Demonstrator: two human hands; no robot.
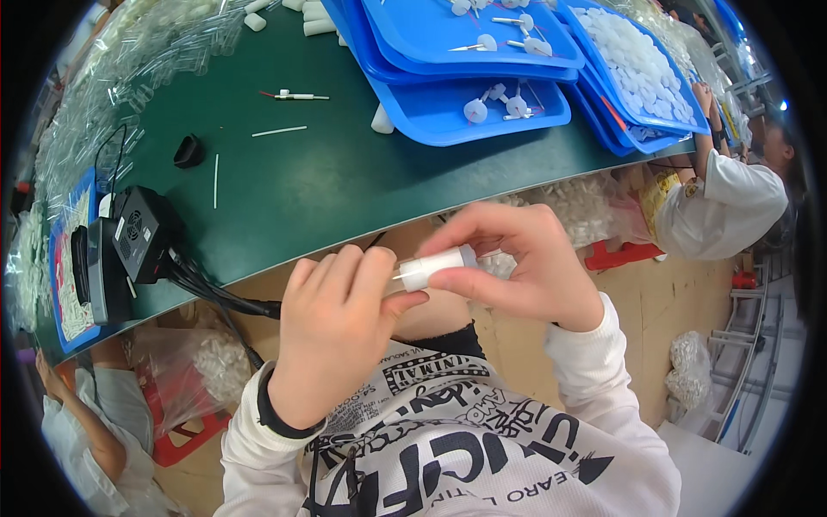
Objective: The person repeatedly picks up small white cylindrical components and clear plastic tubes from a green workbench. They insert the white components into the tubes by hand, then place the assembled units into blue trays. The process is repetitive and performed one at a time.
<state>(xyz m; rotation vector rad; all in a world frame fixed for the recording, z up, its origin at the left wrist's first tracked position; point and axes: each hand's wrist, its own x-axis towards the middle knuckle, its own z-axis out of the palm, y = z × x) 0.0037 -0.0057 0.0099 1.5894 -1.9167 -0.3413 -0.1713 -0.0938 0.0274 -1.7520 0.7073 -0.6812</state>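
In front of my chest, just off the table's near edge, I hold a short white cylinder [433,266] with a greyish right end. My right hand [534,271] pinches it between thumb and forefinger. My left hand [340,314] is closed at its other end, around what looks like a clear plastic tube [399,274]; the fingers hide most of this tube. A thin pale tip shows where the tube and cylinder meet. How far one sits inside the other I cannot tell.
Blue trays [482,129] hold white discs with thin rods. Another blue tray [637,65] is heaped with white discs. Clear tubes [103,121] pile up at the left. A black device [142,233] with cables, a small wired part [293,96] and thin sticks [215,181] lie on the green table. Co-workers sit at both sides.
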